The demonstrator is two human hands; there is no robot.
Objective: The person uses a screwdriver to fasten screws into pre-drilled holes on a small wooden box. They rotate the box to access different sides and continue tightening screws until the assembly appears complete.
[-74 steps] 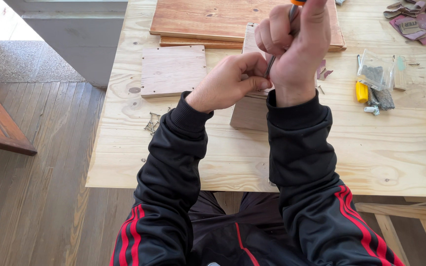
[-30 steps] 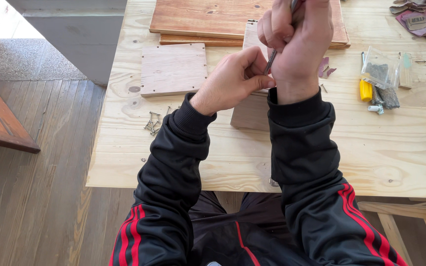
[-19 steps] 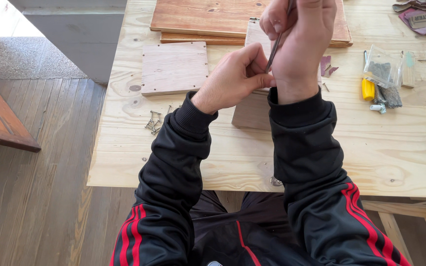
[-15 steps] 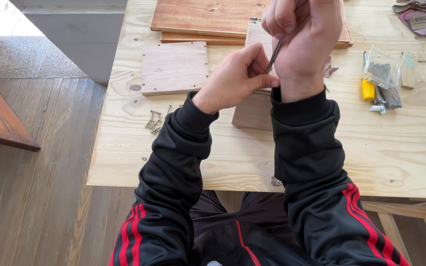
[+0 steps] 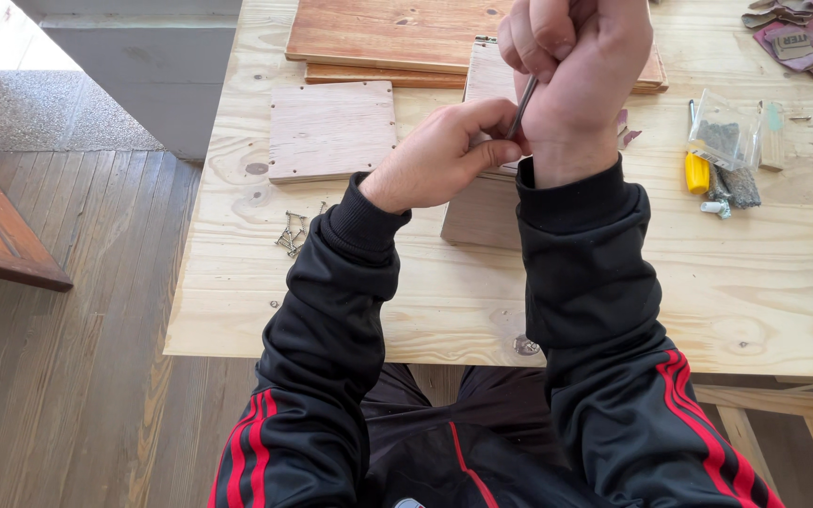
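Right hand point(image 5: 571, 66) fisted on metal shaft point(image 5: 521, 94), left hand point(image 5: 439, 150) pinching tip (mid-table point(image 5: 350, 282), far from edges)

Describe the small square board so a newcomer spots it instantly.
Start at the pale pine table. On its far left lies a small, pale square wooden board, flat, beside the stack of reddish-brown boards and left of the left hand. Unlike its neighbours, it is light, unstacked, and has small holes near its corners.

Head camera looks steeply down, close above table point(image 5: 350, 282).
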